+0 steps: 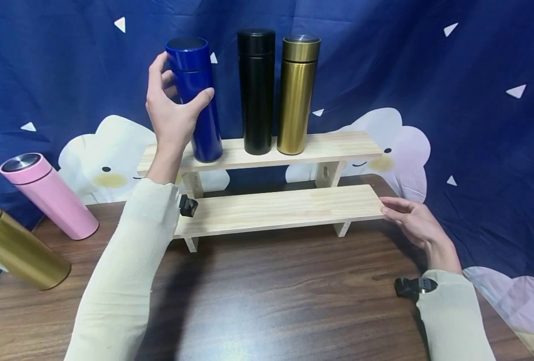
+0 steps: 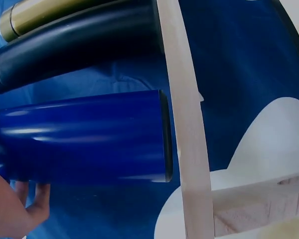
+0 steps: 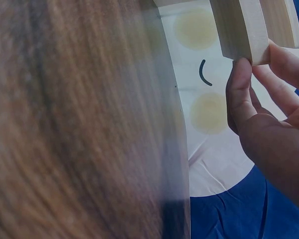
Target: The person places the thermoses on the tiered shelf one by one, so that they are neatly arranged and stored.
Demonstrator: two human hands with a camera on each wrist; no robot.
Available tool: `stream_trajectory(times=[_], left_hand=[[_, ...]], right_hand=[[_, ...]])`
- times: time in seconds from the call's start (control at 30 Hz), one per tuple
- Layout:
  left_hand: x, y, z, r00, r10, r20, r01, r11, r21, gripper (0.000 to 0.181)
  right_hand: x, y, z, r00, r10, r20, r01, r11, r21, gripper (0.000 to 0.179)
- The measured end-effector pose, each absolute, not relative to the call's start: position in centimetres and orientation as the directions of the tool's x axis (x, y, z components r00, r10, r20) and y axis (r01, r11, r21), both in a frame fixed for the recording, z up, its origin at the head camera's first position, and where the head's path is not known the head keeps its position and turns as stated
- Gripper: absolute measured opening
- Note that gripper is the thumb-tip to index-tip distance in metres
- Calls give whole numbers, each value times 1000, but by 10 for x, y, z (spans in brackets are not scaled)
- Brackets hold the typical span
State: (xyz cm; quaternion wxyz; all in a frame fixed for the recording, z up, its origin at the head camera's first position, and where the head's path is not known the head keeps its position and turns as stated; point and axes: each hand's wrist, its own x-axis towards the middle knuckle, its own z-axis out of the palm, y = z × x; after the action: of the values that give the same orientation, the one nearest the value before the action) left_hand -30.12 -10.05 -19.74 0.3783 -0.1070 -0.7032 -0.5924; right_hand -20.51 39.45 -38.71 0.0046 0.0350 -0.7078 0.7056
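My left hand (image 1: 173, 113) grips the upper part of a blue thermos flask (image 1: 202, 118), thumb on the near side and fingers around the far left side. The flask is nearly upright, its base right at the left part of the upper shelf board (image 1: 339, 144). In the left wrist view, a thin strip of backdrop shows between the flask's dark base and the board's edge. A black flask (image 1: 256, 100) and a gold flask (image 1: 297, 100) stand side by side on that board. My right hand (image 1: 415, 223) pinches the right end of the lower wooden shelf board (image 1: 285, 208).
A pink flask (image 1: 52, 198) and another gold flask (image 1: 20, 250) stand on the brown table (image 1: 285, 296) at the left, the gold one cut off by the frame. Behind the shelf hangs a blue cloth (image 1: 384, 60) with white cloud prints.
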Motion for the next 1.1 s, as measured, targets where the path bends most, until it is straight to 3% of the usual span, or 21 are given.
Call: stream_trajectory(times=[1.1], left_hand=[[-316, -80, -198, -755, -258, 603, 549, 253, 796, 89]], right_hand=[[-204, 394, -385, -998, -38, 46, -46, -4, -999, 24]])
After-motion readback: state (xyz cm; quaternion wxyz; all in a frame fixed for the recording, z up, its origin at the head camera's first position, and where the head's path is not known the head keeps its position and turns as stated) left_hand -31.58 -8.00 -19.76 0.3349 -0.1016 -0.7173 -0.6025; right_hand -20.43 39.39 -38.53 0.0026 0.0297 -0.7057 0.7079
